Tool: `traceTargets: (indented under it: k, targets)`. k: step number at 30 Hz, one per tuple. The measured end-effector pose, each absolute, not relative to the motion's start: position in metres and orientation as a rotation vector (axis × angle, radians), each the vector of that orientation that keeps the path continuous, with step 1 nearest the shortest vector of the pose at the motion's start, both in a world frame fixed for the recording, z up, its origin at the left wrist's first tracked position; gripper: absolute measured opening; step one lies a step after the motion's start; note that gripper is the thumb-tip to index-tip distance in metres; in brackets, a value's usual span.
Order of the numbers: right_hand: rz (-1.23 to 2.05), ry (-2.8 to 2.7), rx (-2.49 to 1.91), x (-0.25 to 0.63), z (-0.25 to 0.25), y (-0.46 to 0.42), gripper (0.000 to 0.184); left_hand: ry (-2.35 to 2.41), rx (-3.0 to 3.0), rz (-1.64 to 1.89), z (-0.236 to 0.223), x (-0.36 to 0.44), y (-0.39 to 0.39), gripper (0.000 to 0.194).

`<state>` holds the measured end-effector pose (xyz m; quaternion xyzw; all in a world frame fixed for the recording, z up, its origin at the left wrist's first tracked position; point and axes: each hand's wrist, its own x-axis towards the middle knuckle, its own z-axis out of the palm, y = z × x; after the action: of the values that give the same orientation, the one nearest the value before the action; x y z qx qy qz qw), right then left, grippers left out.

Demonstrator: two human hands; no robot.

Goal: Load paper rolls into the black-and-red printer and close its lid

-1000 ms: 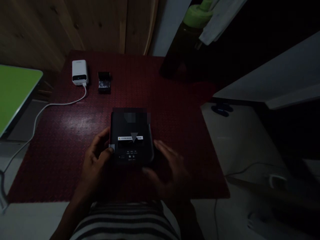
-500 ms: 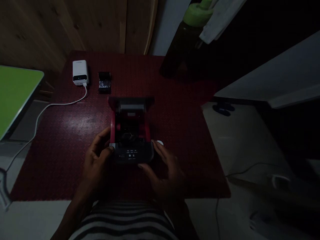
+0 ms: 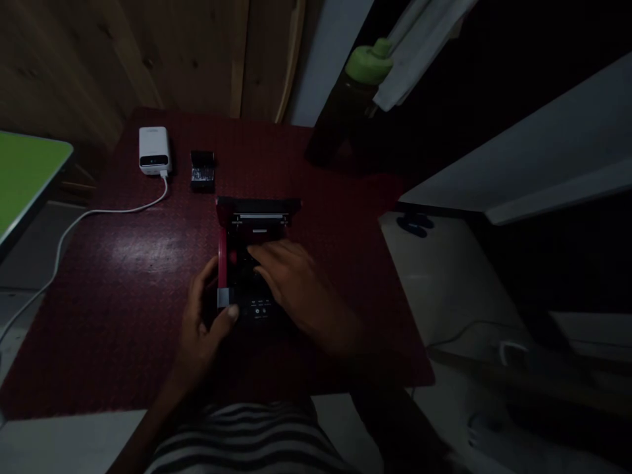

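Observation:
A small red and black printer [image 3: 223, 260] with its lid [image 3: 259, 205] raised stands on the table. Buttons with white markings show on its dark front panel. My left hand [image 3: 205, 322] grips the printer's front left corner, thumb on top and fingers along the side. Over the printer's right side, my right hand [image 3: 293, 283] reaches into the open compartment, its thumb and fingers drawn together. What its fingertips hold or touch there is too dark to make out. Behind and to the left of the printer lies a black ribbon roll [image 3: 202, 172].
A white power bank [image 3: 155, 150] with a white cable [image 3: 116, 210] sits at the back left of the dark red table [image 3: 123, 316]. A tall dark bottle with a green cap [image 3: 369, 64] stands at the back right. A green tabletop [image 3: 29, 171] is at the left.
My right hand has left the printer's front right corner and moved up and left into its compartment. My left hand still grips the front left corner. The raised lid's inside looks different.

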<state>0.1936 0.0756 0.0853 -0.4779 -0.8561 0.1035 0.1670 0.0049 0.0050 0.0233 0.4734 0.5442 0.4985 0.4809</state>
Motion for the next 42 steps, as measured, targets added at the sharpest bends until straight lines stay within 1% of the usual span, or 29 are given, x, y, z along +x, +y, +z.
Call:
traceTargets:
  k: [3,8,15,21,27,30,32,35,38,39,42]
  targets:
    - [0.387,-2.672,-1.501,0.175,0.091,0.102,0.028,1.344,1.235,1.199,0.016,0.004,0.006,0.076]
    - [0.358,-2.808,-1.586,0.163,0.096,0.112,0.031,1.314,1.304,1.224,0.007,0.000,0.010,0.076]
    - [0.354,-2.738,-1.615,0.166,0.099,0.108,0.036,1.303,1.300,1.223,0.005,0.001,0.010,0.077]
    - [0.291,-2.718,-1.569,0.169,0.097,0.105,0.046,1.290,1.284,1.222,0.007,0.001,0.010,0.075]
    - [0.199,-2.574,-1.368,0.182,0.105,0.077,0.036,1.282,1.304,1.240,0.007,0.001,0.011,0.074]
    - [0.204,-2.352,-1.260,0.209,0.116,0.061,0.035,1.285,1.300,1.248,0.006,0.001,0.011,0.074]
    - [0.275,-2.120,-1.295,0.234,0.118,0.058,0.035,1.287,1.300,1.254,0.005,0.001,0.010,0.074]
    - [0.387,-1.667,-1.445,0.270,0.097,0.071,0.030,1.311,1.291,1.251,0.004,0.001,0.011,0.074]
    - [0.538,-1.326,-1.444,0.289,0.049,0.096,0.034,1.335,1.315,1.254,0.001,0.000,0.011,0.076]
    - [0.632,-1.278,-1.452,0.290,0.032,0.103,0.035,1.342,1.328,1.258,0.000,-0.001,0.011,0.076]
    - [0.715,-1.275,-1.466,0.286,-0.008,0.115,0.033,1.351,1.336,1.270,-0.004,-0.002,0.010,0.076]
